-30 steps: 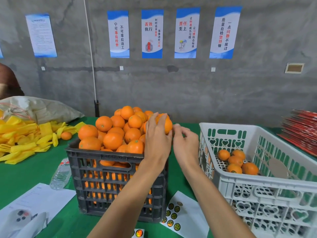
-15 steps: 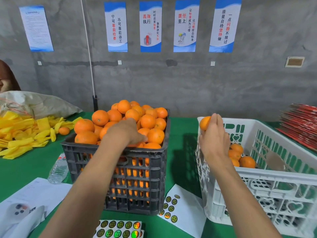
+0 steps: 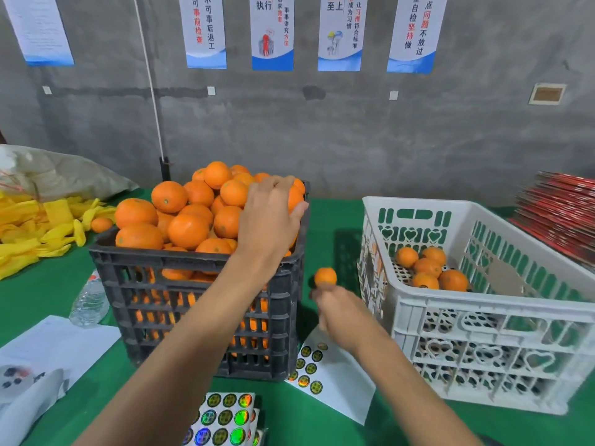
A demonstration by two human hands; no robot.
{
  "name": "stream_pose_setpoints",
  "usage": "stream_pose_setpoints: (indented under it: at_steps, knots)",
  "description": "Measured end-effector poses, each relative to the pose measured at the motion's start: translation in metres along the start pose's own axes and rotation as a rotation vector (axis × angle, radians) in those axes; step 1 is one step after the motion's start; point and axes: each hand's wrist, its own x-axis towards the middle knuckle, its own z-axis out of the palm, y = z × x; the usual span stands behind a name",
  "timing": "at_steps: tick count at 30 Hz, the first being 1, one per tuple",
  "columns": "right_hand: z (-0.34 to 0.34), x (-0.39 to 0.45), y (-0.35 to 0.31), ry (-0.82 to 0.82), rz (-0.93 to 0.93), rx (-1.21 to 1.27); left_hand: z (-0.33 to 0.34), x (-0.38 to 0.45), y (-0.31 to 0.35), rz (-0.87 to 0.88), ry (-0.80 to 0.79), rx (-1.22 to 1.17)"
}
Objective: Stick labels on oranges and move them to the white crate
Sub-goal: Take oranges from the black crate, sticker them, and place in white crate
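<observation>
A dark crate (image 3: 193,284) heaped with oranges (image 3: 188,230) stands at centre left. My left hand (image 3: 270,220) reaches over its right side and its fingers curl round an orange (image 3: 295,197) at the top of the heap. My right hand (image 3: 338,313), blurred, is low between the two crates and holds a small orange (image 3: 325,277) at its fingertips. The white crate (image 3: 483,317) at the right has several oranges (image 3: 428,268) on its floor. A white label sheet (image 3: 335,384) lies under my right forearm, and shiny label sheets (image 3: 225,420) lie near the front edge.
The table has a green cloth (image 3: 48,294). Yellow wrappers (image 3: 29,230) and one loose orange (image 3: 101,224) lie at the left by a grey sack (image 3: 64,175). A plastic bottle (image 3: 90,304) and papers (image 3: 58,342) lie at front left. Red flat packs (image 3: 560,207) are stacked at far right.
My right hand has dropped from the white crate's near rim to the gap between the crates, with the orange still at its fingertips. My left hand moved right across the heap and took hold of an orange.
</observation>
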Motion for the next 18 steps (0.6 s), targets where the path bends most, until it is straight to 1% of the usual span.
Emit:
stream_pose_setpoints:
  at_steps: [2, 5, 9, 13, 15, 18]
  knots:
    - [0.035, -0.011, 0.009, -0.131, 0.047, 0.045, 0.010, -0.001, -0.004, -0.001, 0.045, -0.057]
    - [0.080, -0.030, 0.028, -0.176, 0.087, 0.138, 0.016, -0.002, -0.011, -0.040, 0.120, -0.194]
    - [0.115, -0.042, 0.042, -0.039, 0.103, 0.243, 0.020, -0.002, -0.015, -0.077, 0.156, -0.248]
    - [0.124, -0.039, 0.048, 0.012, 0.128, 0.318, 0.020, -0.004, -0.015, -0.100, 0.168, -0.267]
    - [0.126, -0.039, 0.049, 0.028, 0.086, 0.258, 0.019, -0.005, -0.015, -0.105, 0.170, -0.272]
    - [0.129, -0.040, 0.046, 0.068, 0.036, 0.098, 0.018, -0.007, -0.015, -0.106, 0.169, -0.284]
